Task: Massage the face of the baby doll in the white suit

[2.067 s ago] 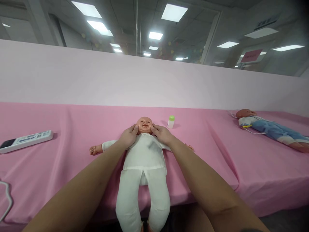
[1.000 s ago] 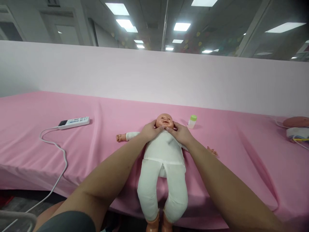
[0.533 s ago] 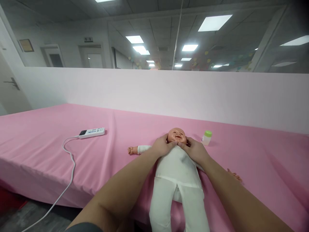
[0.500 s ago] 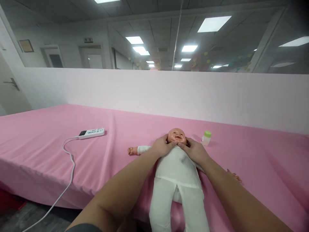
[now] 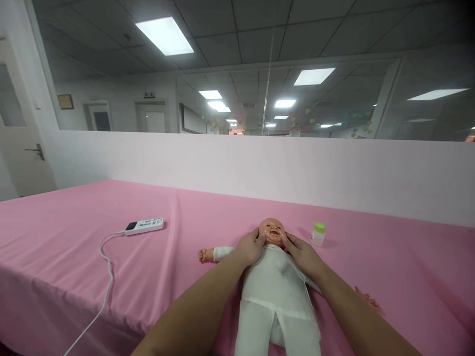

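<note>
A baby doll with a white cloth body lies on its back, its head toward the wall. My left hand cups one side of the doll's head, thumb against the cheek. On the other side my right hand holds the head the same way, its thumb on the other cheek. The fingers of both hands are partly hidden beside and behind the head. One doll arm stretches out to the left; the other is partly covered by my right forearm.
A pink sheet covers the table. Right of the head stands a small bottle with a green cap. A white power strip lies at left, its cord running over the front edge. A white wall with glass above borders the back.
The camera has tilted up, so everything sits lower in view. My thumbs have moved from under the doll's chin up onto its cheeks. Both hands still hold the head.
</note>
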A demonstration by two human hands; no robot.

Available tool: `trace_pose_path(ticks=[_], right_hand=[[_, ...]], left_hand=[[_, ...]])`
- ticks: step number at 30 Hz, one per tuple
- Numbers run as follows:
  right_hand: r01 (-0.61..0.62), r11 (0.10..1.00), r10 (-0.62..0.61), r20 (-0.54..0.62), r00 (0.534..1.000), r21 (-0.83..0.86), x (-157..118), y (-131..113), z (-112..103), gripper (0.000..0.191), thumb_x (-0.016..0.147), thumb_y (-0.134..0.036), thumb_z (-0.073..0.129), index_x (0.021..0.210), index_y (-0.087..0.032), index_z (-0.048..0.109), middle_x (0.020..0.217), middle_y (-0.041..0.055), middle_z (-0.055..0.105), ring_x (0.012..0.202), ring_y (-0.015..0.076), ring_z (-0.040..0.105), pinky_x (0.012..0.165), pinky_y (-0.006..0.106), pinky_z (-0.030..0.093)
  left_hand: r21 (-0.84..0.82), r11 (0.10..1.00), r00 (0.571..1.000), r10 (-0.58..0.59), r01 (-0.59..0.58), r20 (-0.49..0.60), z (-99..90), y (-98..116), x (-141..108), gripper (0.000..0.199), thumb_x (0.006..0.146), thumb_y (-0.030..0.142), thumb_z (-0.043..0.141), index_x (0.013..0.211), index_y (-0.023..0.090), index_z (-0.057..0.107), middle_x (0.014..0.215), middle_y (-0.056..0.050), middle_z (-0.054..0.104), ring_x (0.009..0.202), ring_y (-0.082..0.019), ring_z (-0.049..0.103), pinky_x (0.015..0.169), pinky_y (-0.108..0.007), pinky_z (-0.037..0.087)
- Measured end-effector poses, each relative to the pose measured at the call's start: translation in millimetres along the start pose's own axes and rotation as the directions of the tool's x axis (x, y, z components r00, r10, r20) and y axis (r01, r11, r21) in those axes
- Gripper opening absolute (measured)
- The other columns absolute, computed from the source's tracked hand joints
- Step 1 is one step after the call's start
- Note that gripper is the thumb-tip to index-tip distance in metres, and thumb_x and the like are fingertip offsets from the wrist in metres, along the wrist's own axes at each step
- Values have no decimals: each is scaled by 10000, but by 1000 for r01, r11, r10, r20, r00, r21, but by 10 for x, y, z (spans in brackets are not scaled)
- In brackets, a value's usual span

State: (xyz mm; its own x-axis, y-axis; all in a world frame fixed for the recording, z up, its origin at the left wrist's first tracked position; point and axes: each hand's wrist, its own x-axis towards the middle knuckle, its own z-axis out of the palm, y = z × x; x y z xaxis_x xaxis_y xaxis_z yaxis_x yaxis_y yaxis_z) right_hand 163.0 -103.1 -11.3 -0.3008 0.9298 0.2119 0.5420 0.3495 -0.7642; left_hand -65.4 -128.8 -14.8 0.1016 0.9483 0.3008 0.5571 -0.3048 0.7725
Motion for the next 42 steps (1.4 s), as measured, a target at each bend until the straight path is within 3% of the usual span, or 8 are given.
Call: trace_pose_path(ticks=[5, 9, 17, 21, 28, 31, 38, 42], right_hand=[[-3, 999, 0, -63, 998, -46, -25, -61, 36, 628, 890, -663, 647, 1368, -256, 663, 1305, 106, 754, 1189, 312, 729, 1006, 415, 573], [-75, 997, 71, -96, 993, -36, -46, -134, 33, 681, 819, -705, 724, 1299, -224, 679, 1233, 114, 773, 1132, 312, 735, 969, 421, 570], [0, 1000, -1, -61, 998, -17, -25, -97, -40, 551, 934, -573, 662, 1349, -212, 679, 1283, 107, 756, 1162, 287, 720, 1025, 421, 548], [13, 1000, -13, -5, 1000, 6, -15, -59, -99, 551, 988, -593, 581, 1406, -243, 658, 1367, 93, 727, 1245, 288, 694, 1092, 447, 520], [4, 998, -5, 19, 1000, 58, -37, -73, -145, 623, 1014, -695, 459, 1401, -255, 672, 1402, 82, 711, 1305, 289, 667, 1156, 455, 483], [8, 999, -8, -5, 1000, 51, -53, -108, -130, 639, 996, -721, 473, 1374, -252, 687, 1343, 90, 740, 1251, 294, 693, 1106, 445, 517], [-63, 995, 56, -95, 994, -71, -47, -145, -74, 710, 843, -662, 762, 1367, -195, 655, 1288, 148, 748, 1165, 301, 723, 1017, 407, 552], [-90, 993, 81, -115, 990, -79, -47, -165, -73, 681, 865, -671, 733, 1332, -181, 662, 1282, 156, 747, 1154, 294, 723, 1000, 398, 555]], left_hand=[[-6, 1000, 1000, -20, 20, 15, 1, 36, -13, 644, 937, 681, 569, 1407, 247, 640, 1334, -101, 747, 1187, -324, 710, 997, -424, 554], [-39, 999, 1000, -17, 18, 9, 14, 60, 11, 664, 872, 664, 679, 1382, 240, 651, 1306, -92, 757, 1129, -308, 726, 947, -391, 567], [26, 1000, 1000, 17, -16, -4, -1, 65, 57, 638, 960, 678, 525, 1398, 229, 643, 1317, -119, 751, 1160, -333, 713, 983, -432, 541], [20, 1000, 1000, -18, 17, 11, 2, 61, 89, 730, 991, 735, 392, 1441, 211, 626, 1407, -143, 705, 1279, -355, 665, 1070, -458, 503], [14, 1000, 1000, 9, -9, -4, 22, 54, 134, 696, 1051, 651, 294, 1439, 179, 626, 1476, -129, 662, 1365, -311, 612, 1173, -406, 423], [22, 1000, 1000, 10, -11, 14, 8, 84, 118, 727, 1028, 707, 310, 1444, 199, 621, 1437, -124, 688, 1324, -324, 635, 1133, -425, 454], [66, 997, 999, -44, 43, 20, 15, 118, 112, 692, 927, 752, 522, 1388, 250, 641, 1284, -98, 759, 1114, -327, 710, 922, -415, 533], [72, 997, 999, -41, 39, 19, 20, 122, 118, 653, 925, 739, 538, 1363, 270, 656, 1253, -81, 768, 1077, -320, 711, 876, -405, 529]])
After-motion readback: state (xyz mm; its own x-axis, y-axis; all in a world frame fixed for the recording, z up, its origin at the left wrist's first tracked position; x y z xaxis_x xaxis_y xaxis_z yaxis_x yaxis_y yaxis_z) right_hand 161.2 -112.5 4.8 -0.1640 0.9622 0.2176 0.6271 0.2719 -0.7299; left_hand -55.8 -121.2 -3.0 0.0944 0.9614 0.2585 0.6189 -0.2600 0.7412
